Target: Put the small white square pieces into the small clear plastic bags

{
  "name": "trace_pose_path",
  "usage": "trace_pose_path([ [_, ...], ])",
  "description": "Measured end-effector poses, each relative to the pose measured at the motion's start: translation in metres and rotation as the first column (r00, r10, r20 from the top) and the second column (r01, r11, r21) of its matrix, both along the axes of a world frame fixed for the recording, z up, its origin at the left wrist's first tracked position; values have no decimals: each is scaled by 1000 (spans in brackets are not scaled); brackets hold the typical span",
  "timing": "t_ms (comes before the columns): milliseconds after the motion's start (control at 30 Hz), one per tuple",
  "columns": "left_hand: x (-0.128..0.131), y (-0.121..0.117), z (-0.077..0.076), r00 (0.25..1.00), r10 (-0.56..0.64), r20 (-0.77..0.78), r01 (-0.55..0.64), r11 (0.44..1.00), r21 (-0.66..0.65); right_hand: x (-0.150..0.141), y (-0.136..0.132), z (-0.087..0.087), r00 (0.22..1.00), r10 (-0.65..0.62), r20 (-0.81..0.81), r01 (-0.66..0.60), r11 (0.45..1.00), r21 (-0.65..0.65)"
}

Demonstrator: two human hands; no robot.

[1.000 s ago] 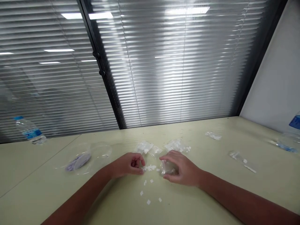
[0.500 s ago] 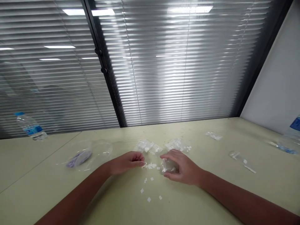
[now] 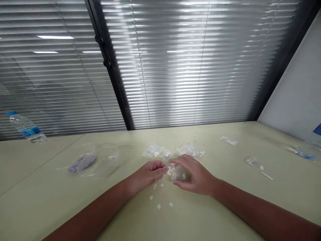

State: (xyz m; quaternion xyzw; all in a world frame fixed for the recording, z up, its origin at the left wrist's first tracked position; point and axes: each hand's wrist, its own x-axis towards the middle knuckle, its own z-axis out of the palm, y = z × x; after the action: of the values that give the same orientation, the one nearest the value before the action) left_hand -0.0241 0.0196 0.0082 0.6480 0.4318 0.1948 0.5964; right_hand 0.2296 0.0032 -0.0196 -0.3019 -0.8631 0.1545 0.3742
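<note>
My right hand (image 3: pixel 194 174) curls round a clear plastic cup (image 3: pixel 179 172) that lies on its side, mouth to the left. At that mouth, my left hand (image 3: pixel 154 171) pinches small white square pieces (image 3: pixel 169 170) between thumb and fingertips; how many, I cannot tell. Several loose white squares (image 3: pixel 158 206) lie on the table below my hands. A pale piece (image 3: pixel 184 175) shows in or behind the cup wall. Just beyond my hands lie clear plastic bags (image 3: pixel 153 150) with white pieces in and around them.
On the table (image 3: pixel 213 214), a clear round plastic container (image 3: pixel 110 157) and a purple bundle (image 3: pixel 82 163) sit at left. A water bottle (image 3: pixel 28 130) stands farther back. At right are clear packets (image 3: pixel 253 162) and part of another bottle (image 3: pixel 317 130). Window blinds (image 3: pixel 170 83) rise behind.
My left hand has closed on some white squares from the little pile and carried them right to the cup's mouth. My right hand stays on the cup. The camera has tilted slightly.
</note>
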Motion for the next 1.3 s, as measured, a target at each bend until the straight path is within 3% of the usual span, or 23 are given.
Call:
trace_pose_path([
  [267,3,-2,1,1000,10,-5,-10,999,33,-5,-3,-1,999,30,35,-31,999,11],
  [1033,1,-2,-1,995,-99,-33,102,990,102,-4,-3,-2,1000,15,12,-15,1000,-26],
  [1300,2,-2,-4,997,-78,-14,79,990,114,-5,-2,-2,1000,19,10,-19,1000,-1],
])
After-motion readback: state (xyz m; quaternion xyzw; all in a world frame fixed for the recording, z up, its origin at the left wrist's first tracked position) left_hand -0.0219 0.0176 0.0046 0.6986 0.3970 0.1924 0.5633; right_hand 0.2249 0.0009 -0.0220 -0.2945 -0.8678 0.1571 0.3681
